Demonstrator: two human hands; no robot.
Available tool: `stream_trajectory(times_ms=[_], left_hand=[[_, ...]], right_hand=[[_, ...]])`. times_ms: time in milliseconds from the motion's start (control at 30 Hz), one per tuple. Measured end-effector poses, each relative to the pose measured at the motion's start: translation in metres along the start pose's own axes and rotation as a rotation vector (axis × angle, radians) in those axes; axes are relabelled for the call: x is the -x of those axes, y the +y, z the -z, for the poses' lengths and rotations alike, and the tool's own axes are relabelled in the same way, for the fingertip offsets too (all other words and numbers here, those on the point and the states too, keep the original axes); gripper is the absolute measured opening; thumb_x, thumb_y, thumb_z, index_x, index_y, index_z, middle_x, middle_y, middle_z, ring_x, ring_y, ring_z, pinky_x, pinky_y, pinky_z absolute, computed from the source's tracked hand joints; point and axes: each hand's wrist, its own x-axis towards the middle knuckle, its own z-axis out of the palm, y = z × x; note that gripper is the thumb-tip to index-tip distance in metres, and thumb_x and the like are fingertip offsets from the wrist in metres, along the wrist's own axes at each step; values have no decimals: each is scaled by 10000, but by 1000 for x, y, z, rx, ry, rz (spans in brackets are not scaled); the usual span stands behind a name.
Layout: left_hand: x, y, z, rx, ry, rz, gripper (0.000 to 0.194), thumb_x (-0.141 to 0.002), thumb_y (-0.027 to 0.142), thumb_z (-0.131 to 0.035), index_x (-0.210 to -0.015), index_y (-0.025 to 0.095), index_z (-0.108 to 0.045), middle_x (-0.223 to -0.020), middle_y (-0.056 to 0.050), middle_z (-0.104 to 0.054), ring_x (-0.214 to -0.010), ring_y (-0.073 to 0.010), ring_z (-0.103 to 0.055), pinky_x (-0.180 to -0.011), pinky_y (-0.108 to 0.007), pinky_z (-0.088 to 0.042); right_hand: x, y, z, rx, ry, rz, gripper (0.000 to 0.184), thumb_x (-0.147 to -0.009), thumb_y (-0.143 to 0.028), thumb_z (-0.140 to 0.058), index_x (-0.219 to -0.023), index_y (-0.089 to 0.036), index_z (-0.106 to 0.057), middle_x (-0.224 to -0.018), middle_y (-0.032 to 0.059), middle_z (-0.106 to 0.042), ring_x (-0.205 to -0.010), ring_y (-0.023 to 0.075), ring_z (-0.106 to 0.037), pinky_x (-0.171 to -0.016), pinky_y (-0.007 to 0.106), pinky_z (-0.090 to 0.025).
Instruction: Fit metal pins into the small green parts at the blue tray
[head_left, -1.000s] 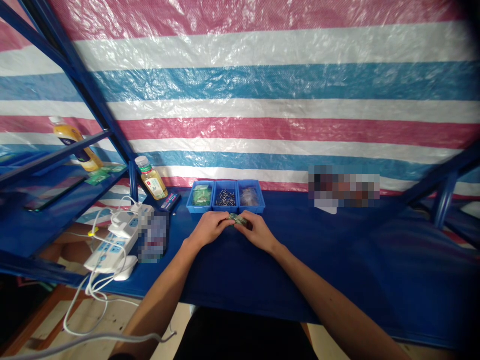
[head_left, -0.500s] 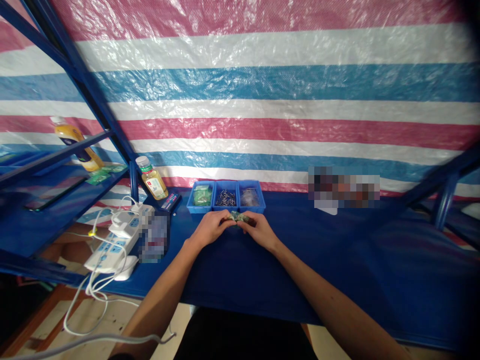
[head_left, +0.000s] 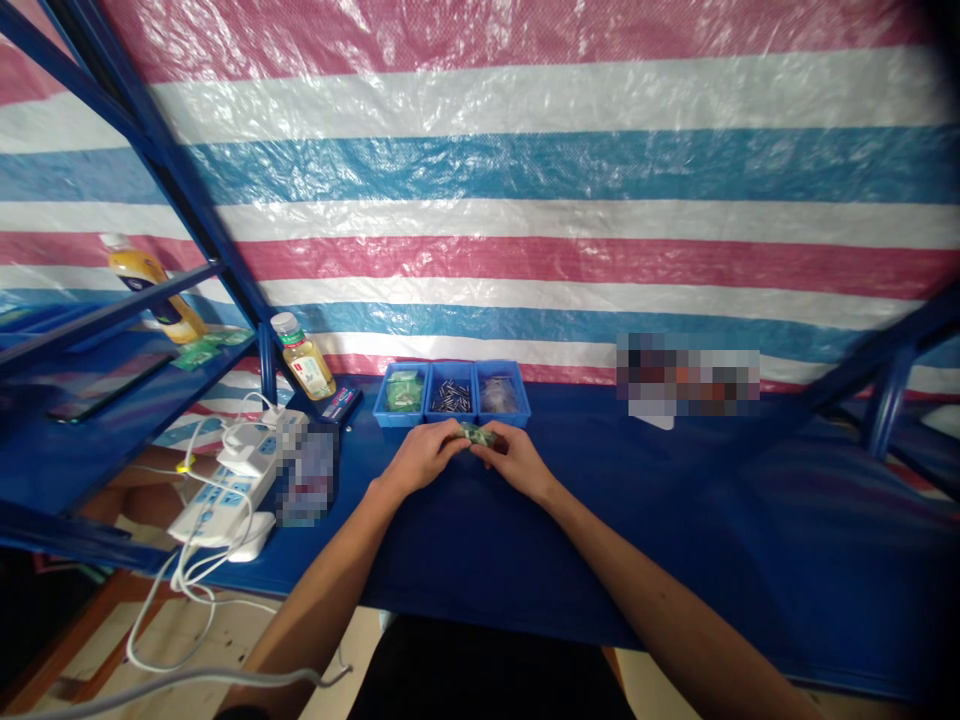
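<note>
A small green packet (head_left: 478, 434) with a mottled surface is pinched between both hands, just above the blue tabletop. My left hand (head_left: 424, 455) grips its left end with thumb and fingers. At the right end, my right hand (head_left: 520, 460) holds it the same way, fingertips partly hiding it. Directly behind the hands stand three blue bins side by side. The left bin (head_left: 379, 408) has green packets in it, the middle bin (head_left: 451, 418) small dark metal pieces like screws or pins, and the right bin (head_left: 525, 408) clear plastic pieces I cannot make out.
To the left lie a white power strip (head_left: 251, 470) with tangled cables, a bottle of yellow drink (head_left: 307, 360) and a small dark box (head_left: 339, 404). Blue metal frame posts (head_left: 266, 365) rise on both sides. A striped plastic sheet (head_left: 525, 180) hangs behind the table (head_left: 480, 560).
The green packet has turned slightly between the fingers and looks flatter and smoother than before. Both hands have stayed almost in place.
</note>
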Motion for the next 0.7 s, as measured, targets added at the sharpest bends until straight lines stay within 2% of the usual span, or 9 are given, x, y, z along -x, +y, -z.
stream_trajectory(times_ms=[200, 400, 600, 700], left_hand=[[1, 1, -2, 19, 15, -45, 277, -1005, 459, -612, -975, 190, -671, -895, -22, -676, -772, -147, -594, -708, -257, -412], [0, -3, -4, 27, 32, -67, 269, -1020, 377, -592, -847, 173, -615, -835, -19, -626, -751, -147, -566, -698, -257, -400], [0, -4, -5, -37, 36, -60, 301, -1021, 367, -586, -792, 171, -578, -774, -7, -595, -700, -140, -528, -661, -255, -369], [1, 0, -4, -13, 45, -20, 248, -1023, 404, -580, -938, 180, -642, -816, -6, -647, -716, -146, -573, -678, -253, -407]], right_hand=[[0, -1, 2, 22, 23, 23, 316, -851, -494, -770, -800, -196, -676, -665, -13, -618, -584, 150, -565, -574, 283, -433], [-1, 2, -1, -29, 8, -17, 350, -812, -500, -806, -951, -205, -680, -771, -3, -673, -595, 147, -595, -571, 280, -471], [-1, 0, 0, -66, -30, -1, 303, -864, -474, -759, -935, -201, -651, -729, -18, -646, -588, 135, -594, -573, 271, -468], [-2, -2, 1, -151, -13, -14, 344, -822, -478, -797, -951, -205, -634, -754, -20, -648, -577, 128, -586, -555, 270, -475]])
